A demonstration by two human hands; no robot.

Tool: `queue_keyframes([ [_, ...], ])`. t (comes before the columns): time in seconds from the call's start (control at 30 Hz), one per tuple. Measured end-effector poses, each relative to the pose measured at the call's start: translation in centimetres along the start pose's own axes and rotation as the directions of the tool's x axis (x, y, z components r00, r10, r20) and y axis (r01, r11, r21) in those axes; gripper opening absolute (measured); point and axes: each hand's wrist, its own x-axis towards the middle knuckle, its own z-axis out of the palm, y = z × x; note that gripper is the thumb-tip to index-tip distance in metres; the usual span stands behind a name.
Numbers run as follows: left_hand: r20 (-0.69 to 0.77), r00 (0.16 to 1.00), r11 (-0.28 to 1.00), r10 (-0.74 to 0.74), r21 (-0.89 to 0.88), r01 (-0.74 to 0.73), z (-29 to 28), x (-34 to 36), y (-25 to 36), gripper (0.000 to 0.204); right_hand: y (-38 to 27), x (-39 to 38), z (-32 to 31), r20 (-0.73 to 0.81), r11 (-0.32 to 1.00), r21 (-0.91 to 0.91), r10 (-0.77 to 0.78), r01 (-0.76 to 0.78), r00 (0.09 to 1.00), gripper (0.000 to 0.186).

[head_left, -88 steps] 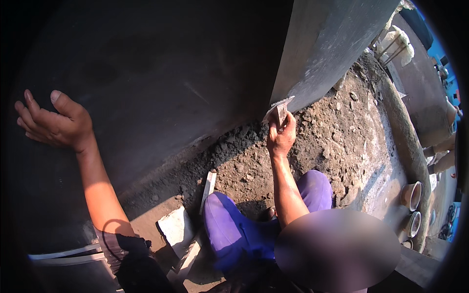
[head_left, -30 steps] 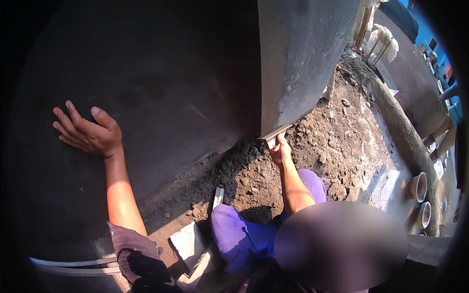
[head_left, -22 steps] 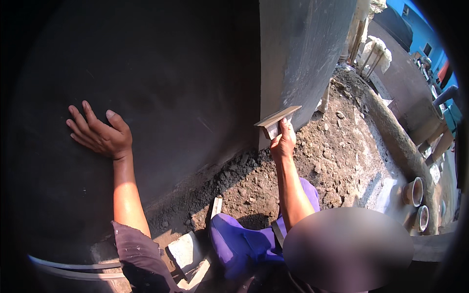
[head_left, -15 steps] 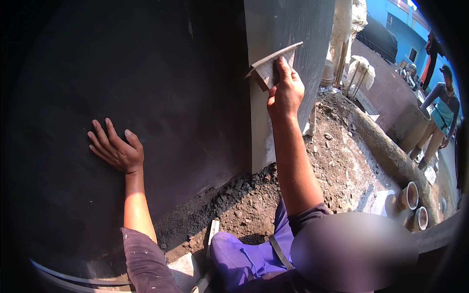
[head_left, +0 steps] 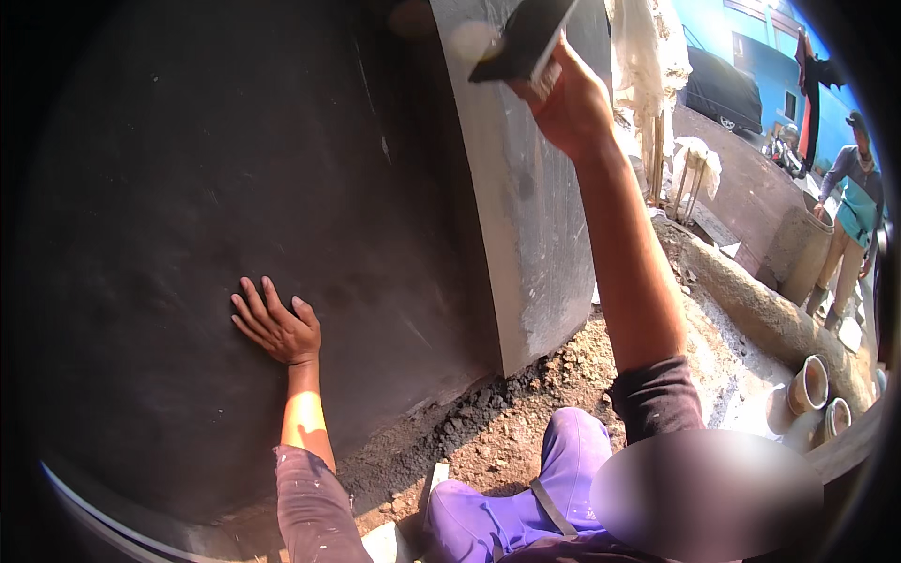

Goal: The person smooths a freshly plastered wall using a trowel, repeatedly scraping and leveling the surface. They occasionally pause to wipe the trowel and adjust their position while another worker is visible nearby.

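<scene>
My left hand (head_left: 277, 324) lies against the dark plastered wall (head_left: 188, 188) with fingers spread, holding nothing. My right hand (head_left: 572, 103) is raised near the top of the view, gripping a flat metal trowel (head_left: 516, 42) with a dark plate, up by the grey upright face (head_left: 507, 206) that meets the dark wall at a straight corner. The trowel's handle is mostly hidden by my fingers; I cannot tell whether its plate touches the surface. My knees in purple trousers (head_left: 572, 455) are below, beside loose rubble (head_left: 479, 422) along the foot of the wall.
A rough mortar ledge (head_left: 741, 291) runs along the right, with two buckets (head_left: 807, 385) near it. Pale plastic-wrapped poles (head_left: 648, 56) stand behind the grey face. A co-worker (head_left: 854, 216) stands by a cement cylinder (head_left: 798, 244). Farther back are a covered car (head_left: 723, 94) and a blue building.
My right hand has lifted the trowel from the foot of the grey face to near its top. My left hand sits farther right in view. The view has tilted, showing more background.
</scene>
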Motion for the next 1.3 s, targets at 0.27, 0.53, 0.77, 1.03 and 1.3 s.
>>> queue_keyframes([
  [0.27, -0.001, 1.000, 1.000, 0.002, -0.023, -0.002, 0.6, 0.0, 1.5, 0.055, 8.5, -19.2, -10.5, -0.108, 0.908, 0.334, 0.304, -0.253, 0.947, 0.042],
  [0.53, 0.003, 1.000, 1.000, -0.006, -0.013, 0.006, 0.2, -0.1, 1.0, 0.053, 2.2, -17.3, -7.6, 0.214, 0.395, -0.910, 0.191, 0.125, 0.958, 0.037],
  [0.77, -0.014, 1.000, 1.000, -0.019, -0.024, 0.019, 0.4, 0.2, 1.6, 0.052, 1.1, -10.9, -3.4, 0.705, -0.348, -0.436, 0.441, 0.830, 0.556, 0.025],
  [1.03, -0.015, 1.000, 1.000, -0.015, -0.012, 0.015, 0.4, 0.2, 1.3, 0.053, 1.7, -8.5, -3.1, 0.727, -0.384, -0.318, 0.488, 0.867, 0.483, 0.022],
  [1.3, -0.025, 0.999, 0.999, -0.025, -0.028, 0.024, 0.6, 0.0, 1.4, 0.052, 2.3, -8.9, -3.6, 0.735, -0.397, -0.366, 0.431, 0.842, 0.523, 0.022],
])
